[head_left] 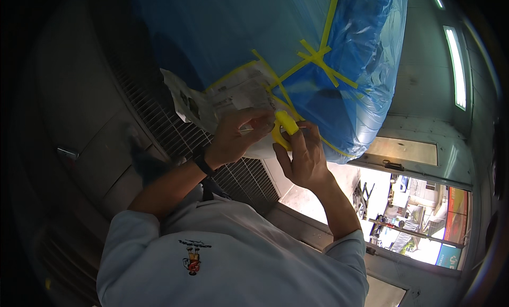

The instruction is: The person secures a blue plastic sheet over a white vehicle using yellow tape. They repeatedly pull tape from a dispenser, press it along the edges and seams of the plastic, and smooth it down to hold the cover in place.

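Observation:
My right hand [306, 159] is wrapped round a roll of yellow masking tape [280, 138], with a broad yellow stretch of it standing up by the fingers. Close on its left, my left hand [237, 136] has its fingers drawn together in a pinch, their tips beside the tape. Whatever lies between those tips is too small to make out. Just beyond both hands, a printed sheet of paper [241, 88] is fixed with yellow tape strips to a large rounded body wrapped in blue plastic film [350, 28]. The paper's left part hangs loose and curls away.
Yellow strips cross on the film [316, 58]. Below the wrapped body runs a metal floor grating [154, 108]. At the right is a bright doorway or window opening [339, 193], with equipment outside. A tube light [455, 66] glows on the right wall.

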